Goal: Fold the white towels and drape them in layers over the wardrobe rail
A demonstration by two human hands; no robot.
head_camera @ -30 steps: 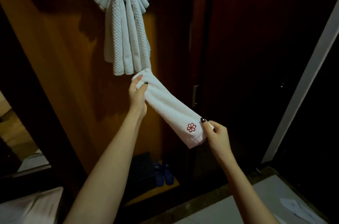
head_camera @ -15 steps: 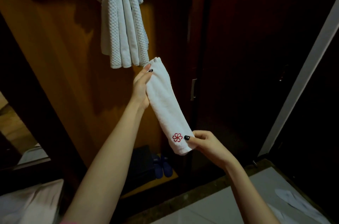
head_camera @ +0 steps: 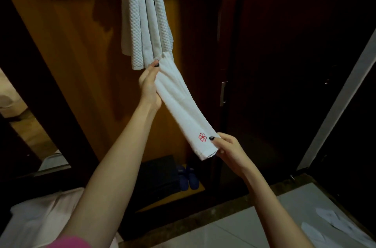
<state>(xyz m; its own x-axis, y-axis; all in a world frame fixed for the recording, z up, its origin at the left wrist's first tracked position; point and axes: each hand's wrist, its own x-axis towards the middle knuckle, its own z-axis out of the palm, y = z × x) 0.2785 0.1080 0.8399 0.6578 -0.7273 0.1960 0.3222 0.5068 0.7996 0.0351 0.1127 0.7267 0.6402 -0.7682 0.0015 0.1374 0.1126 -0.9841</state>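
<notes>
A narrow folded white towel [head_camera: 181,105] with a red flower emblem near its lower end stretches diagonally between my hands. My left hand [head_camera: 149,85] lies flat along its upper end, fingers pressed to the cloth. My right hand [head_camera: 225,147] pinches its lower end beside the emblem. Just above, several folded white towels [head_camera: 145,18] hang bunched in layers inside the wardrobe; the rail that carries them is hidden above the frame's top. The held towel's upper tip touches the bottom of those hanging towels.
The orange wooden wardrobe back [head_camera: 81,68] is behind the towels. A dark door with a metal handle [head_camera: 223,93] stands to the right. A black box [head_camera: 157,176] and blue slippers [head_camera: 189,176] sit on the wardrobe floor. White bedding [head_camera: 38,221] lies lower left, pale floor tiles [head_camera: 254,227] lower right.
The held towel swung from a steeper hang back to a longer diagonal. My right hand moved right and slightly up with the lower end. My left hand stays flat along the upper end.
</notes>
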